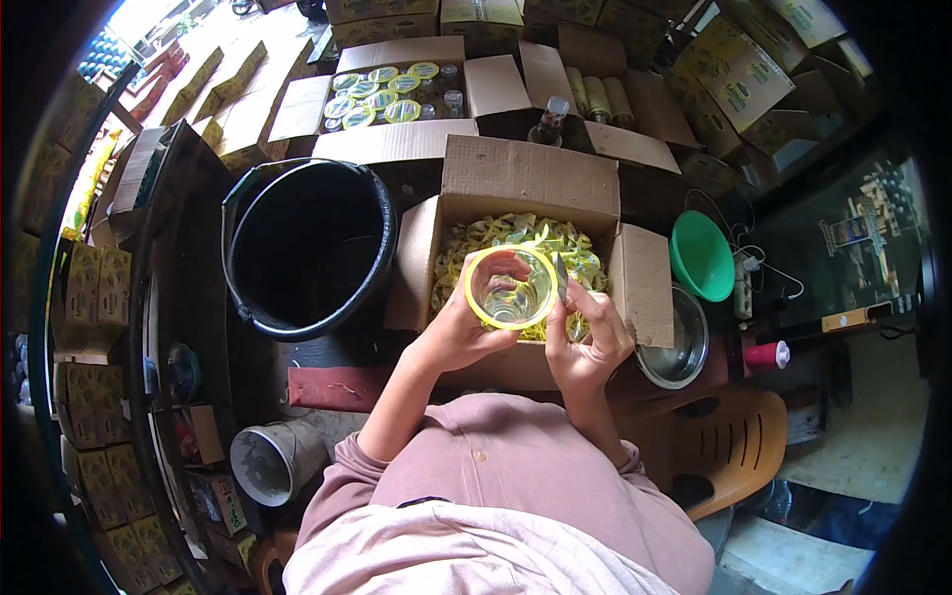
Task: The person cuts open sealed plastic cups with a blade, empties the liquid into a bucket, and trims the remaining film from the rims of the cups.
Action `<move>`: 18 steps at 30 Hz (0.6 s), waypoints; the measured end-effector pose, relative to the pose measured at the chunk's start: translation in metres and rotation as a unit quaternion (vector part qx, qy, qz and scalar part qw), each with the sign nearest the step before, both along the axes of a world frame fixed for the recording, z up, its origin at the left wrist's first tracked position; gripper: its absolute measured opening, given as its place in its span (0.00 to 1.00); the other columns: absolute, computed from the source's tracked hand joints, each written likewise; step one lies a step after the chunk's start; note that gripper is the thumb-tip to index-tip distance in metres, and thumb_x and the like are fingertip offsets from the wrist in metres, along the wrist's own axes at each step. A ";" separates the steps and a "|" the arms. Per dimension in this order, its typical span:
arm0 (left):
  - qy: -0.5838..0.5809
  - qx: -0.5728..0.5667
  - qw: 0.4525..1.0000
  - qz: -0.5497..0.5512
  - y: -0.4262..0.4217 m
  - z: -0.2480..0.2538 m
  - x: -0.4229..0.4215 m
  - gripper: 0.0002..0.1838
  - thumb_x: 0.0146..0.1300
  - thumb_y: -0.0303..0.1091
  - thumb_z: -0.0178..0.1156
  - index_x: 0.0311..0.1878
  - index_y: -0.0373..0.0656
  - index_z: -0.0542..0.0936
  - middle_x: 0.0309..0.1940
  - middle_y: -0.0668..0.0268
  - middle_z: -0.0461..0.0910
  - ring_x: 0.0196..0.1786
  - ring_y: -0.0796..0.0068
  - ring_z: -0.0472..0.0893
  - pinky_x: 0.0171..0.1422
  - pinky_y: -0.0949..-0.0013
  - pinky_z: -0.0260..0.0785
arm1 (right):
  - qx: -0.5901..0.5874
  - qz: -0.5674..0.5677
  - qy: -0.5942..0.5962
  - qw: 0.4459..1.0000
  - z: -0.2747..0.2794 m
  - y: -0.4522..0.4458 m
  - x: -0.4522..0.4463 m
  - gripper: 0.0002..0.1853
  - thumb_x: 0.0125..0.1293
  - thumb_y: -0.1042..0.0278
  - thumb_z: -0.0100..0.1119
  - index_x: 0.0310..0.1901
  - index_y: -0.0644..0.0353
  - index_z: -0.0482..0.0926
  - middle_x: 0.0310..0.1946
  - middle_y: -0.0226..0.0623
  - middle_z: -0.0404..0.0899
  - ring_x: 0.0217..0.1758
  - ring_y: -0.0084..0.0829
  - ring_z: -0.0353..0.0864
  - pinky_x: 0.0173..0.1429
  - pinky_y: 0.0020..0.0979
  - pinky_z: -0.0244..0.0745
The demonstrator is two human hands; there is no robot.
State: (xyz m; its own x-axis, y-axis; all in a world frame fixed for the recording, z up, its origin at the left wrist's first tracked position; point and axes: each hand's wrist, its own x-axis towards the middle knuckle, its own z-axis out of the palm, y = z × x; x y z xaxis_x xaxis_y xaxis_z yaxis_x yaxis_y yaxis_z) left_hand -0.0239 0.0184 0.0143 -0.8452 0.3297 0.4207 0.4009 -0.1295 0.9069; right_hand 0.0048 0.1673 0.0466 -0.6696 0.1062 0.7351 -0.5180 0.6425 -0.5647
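Observation:
My left hand (464, 327) is wrapped round a clear plastic cup (514, 297) with a bright yellow ring at its rim. The cup's mouth faces up towards me, and I can see down into it. At the rim's right side my right hand (592, 337) pinches a small thin blade (561, 270), its tip pointing away from me. Below both hands stands an open cardboard box (531, 178) holding a heap of yellow and clear plastic scraps (585, 248). The blade's handle is hidden by my fingers.
To the left stands a black bucket (236, 268); a grey bucket (263, 466) is lower down. At right are a green bowl (702, 256), a metal bowl (694, 347) and a pink thread spool (764, 357). Behind, an open box (397, 55) holds several yellow-lidded cups, near a bottle (548, 124).

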 end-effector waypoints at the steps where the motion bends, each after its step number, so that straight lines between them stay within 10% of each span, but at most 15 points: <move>1: 0.007 -0.009 1.000 0.001 -0.001 0.000 0.000 0.39 0.43 0.25 0.64 0.60 0.38 0.56 0.50 0.59 0.64 0.56 0.67 0.68 0.61 0.66 0.62 | 0.002 -0.001 0.000 1.000 0.000 0.000 0.000 0.16 0.48 0.81 0.62 0.41 0.57 0.80 0.29 0.35 0.79 0.29 0.28 0.79 0.35 0.27 0.74; 18: -0.004 0.044 0.998 -0.036 0.000 -0.001 -0.002 0.39 0.43 0.26 0.68 0.59 0.36 0.58 0.50 0.61 0.63 0.53 0.70 0.70 0.55 0.67 0.66 | -0.043 0.035 -0.010 0.998 0.001 0.003 -0.003 0.16 0.46 0.83 0.62 0.40 0.59 0.80 0.26 0.35 0.78 0.26 0.25 0.78 0.33 0.24 0.73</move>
